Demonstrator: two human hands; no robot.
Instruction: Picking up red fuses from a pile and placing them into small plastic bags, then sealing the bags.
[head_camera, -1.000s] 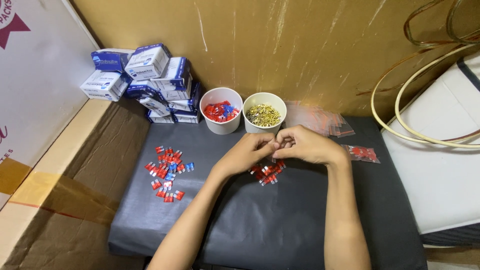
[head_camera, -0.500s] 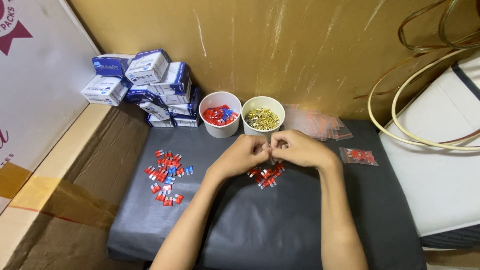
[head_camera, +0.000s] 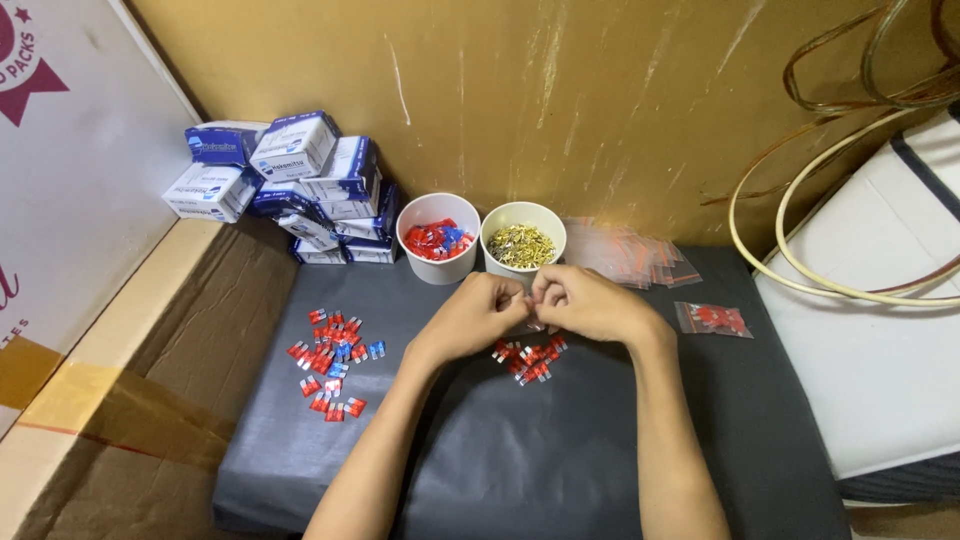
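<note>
Both hands meet above a small pile of red plastic pieces (head_camera: 528, 358) on the black worktop (head_camera: 560, 460), left hand (head_camera: 478, 315) and right hand (head_camera: 590, 303) with fingers pinched on something too small to make out.

Two bare forearms reach up from the bottom edge and angle inward, so the hands meet near the middle of the view. The left hand (head_camera: 478, 315) is loosely curled, knuckles up, its fingertips turned toward the right hand (head_camera: 590, 303). The right hand is curled the same way, back facing up, wrist slightly bent. The fingertips of both hands touch in a pinching grip; whatever lies between them is too small to make out.
</note>
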